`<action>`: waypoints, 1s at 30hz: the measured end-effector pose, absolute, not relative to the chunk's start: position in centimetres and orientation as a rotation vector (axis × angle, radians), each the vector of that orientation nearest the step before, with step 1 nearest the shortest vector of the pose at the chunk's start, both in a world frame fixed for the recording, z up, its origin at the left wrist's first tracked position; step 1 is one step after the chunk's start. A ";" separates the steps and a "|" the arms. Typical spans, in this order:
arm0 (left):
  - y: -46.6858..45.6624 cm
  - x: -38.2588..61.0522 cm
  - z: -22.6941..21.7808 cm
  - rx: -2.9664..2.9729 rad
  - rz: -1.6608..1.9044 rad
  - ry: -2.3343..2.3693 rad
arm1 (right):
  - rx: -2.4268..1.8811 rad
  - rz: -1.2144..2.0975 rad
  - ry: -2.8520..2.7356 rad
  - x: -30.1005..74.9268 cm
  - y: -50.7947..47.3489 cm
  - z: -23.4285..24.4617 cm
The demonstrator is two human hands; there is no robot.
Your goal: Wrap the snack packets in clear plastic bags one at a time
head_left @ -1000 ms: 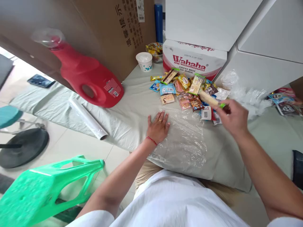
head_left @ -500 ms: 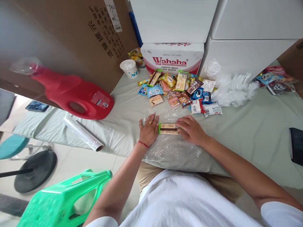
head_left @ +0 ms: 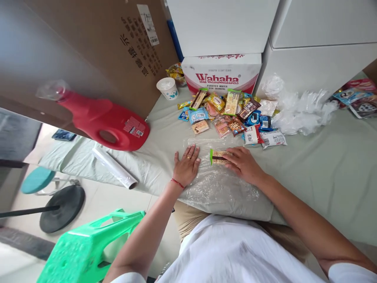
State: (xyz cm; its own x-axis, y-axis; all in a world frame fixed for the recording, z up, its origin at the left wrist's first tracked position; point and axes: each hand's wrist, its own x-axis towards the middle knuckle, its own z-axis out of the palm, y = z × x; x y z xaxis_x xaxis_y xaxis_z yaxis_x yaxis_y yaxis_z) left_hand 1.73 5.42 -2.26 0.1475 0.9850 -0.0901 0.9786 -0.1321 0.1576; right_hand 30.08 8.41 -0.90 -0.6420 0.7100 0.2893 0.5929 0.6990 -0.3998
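Observation:
A sheet of clear plastic film [head_left: 219, 192] lies crinkled on the cloth in front of me. My left hand [head_left: 186, 166] rests flat on the film's left part, fingers stretched out, holding nothing. On the film lies a wrapped biscuit bar [head_left: 218, 157] with a green end and a dark stripe along its middle. My right hand [head_left: 243, 163] has its fingers closed over the bar's right end, which they hide. A small gap separates the bar from my left hand. Just beyond the film is a pile of wrapped snacks [head_left: 232, 102].
A red jug [head_left: 118, 124] and a film roll [head_left: 114, 168] lie to the left. Behind the snacks stand a paper cup [head_left: 168, 89] and a Wahaha carton [head_left: 220, 67]. Crumpled clear plastic [head_left: 303, 114] sits right of the pile. A green stool [head_left: 79, 247] stands below, left.
The biscuit bar has shifted right with my right hand, away from my left hand. My left hand stays flat on the film, slightly further left. The whole view has swung a little.

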 end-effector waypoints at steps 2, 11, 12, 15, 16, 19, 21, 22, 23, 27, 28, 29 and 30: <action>5.4 1.7 -2.2 2.231 0.086 1.925 | -0.956 0.392 -2.456 29.5 8.6 0.5; 5.3 1.4 -2.4 2.222 0.147 1.929 | -0.857 0.386 -2.752 26.6 9.3 -1.7; 5.3 1.5 -2.5 2.233 0.148 1.933 | -0.876 0.390 -2.767 26.6 9.3 -1.8; 5.3 1.6 -2.6 2.250 0.161 1.933 | -0.942 0.395 -2.848 26.4 9.2 -1.0; 5.3 1.6 -2.6 2.250 0.164 1.936 | -0.968 0.397 -2.875 26.3 9.1 -0.4; 5.2 1.6 -2.6 2.248 0.169 1.941 | -0.988 0.475 -2.945 26.2 9.2 1.5; 5.2 1.6 -2.6 2.251 0.174 1.937 | -1.056 0.576 -2.913 26.3 10.5 3.0; 5.2 1.6 -2.6 2.254 0.180 1.934 | -1.169 0.580 -2.838 26.4 11.8 3.7; 5.3 1.5 -2.7 2.257 0.189 1.933 | -1.327 0.538 -2.722 26.4 13.5 4.3; 5.3 1.5 -2.8 2.262 0.201 1.944 | -1.959 0.087 -2.085 25.7 23.1 5.4; 5.4 1.5 -2.8 2.261 0.192 1.946 | -2.052 0.057 -1.981 25.4 25.6 5.4; 5.4 1.5 -2.8 2.259 0.183 1.947 | -2.143 0.079 -1.901 25.1 27.7 5.2; 5.4 1.5 -2.8 2.256 0.175 1.948 | -2.214 0.121 -1.834 24.7 29.4 5.0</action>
